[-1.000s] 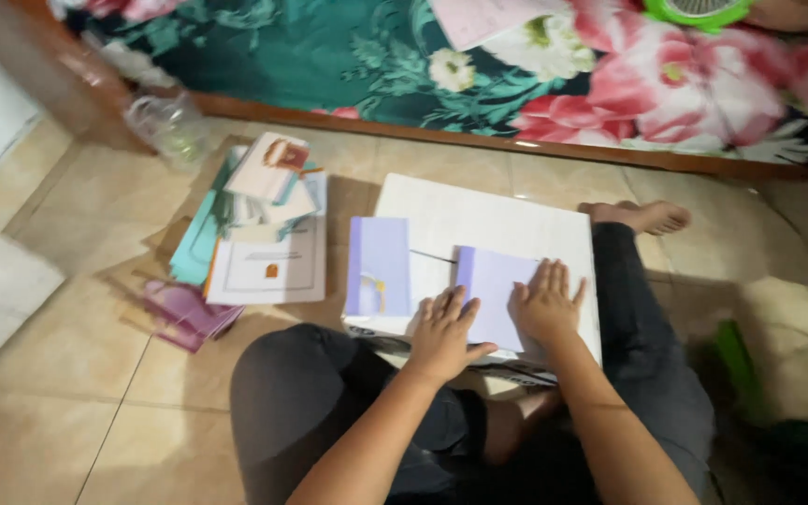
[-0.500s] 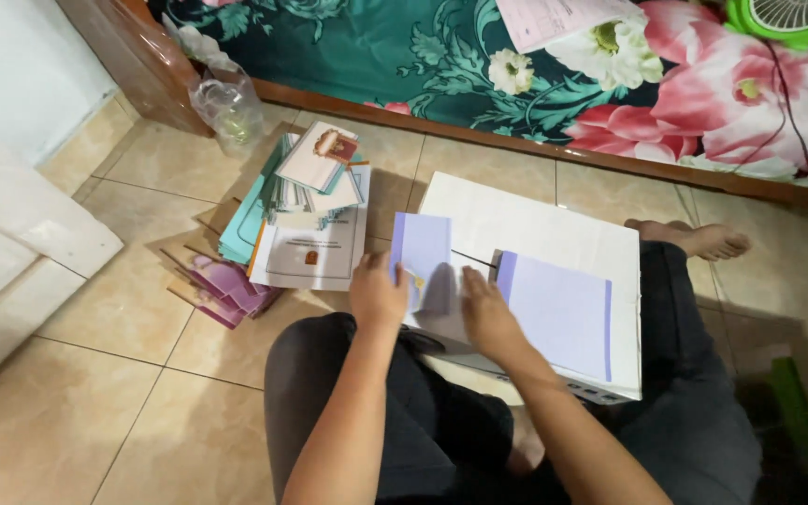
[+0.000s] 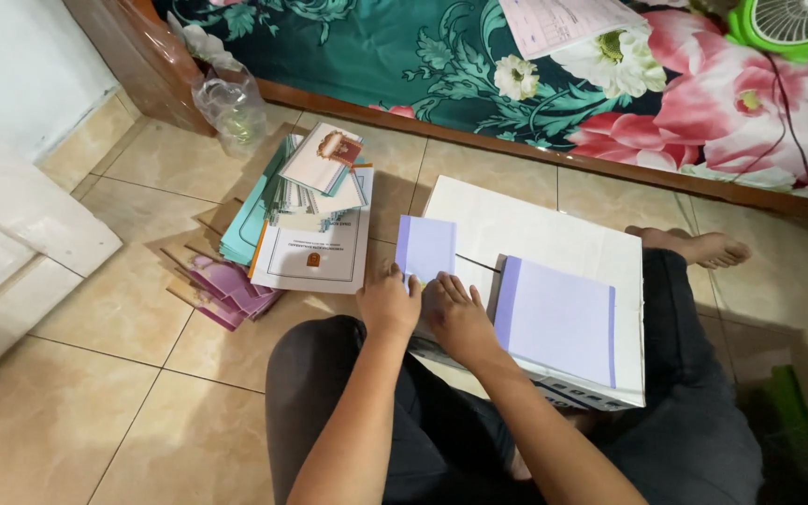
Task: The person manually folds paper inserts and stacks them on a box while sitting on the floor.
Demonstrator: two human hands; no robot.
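Left hand (image 3: 390, 304) is pinching the lower edge of a small lilac sheet (image 3: 425, 247) lying on the white box (image 3: 554, 234) across the lap; right hand (image 3: 460, 318) is pressing flat beside it, fingers spread. Folding seems underway; next comes careful edge alignment.

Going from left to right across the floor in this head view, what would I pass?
White door → clear plastic bag → stack of booklets and papers → left hand → right hand → large lavender sheet on the white box → bare foot.
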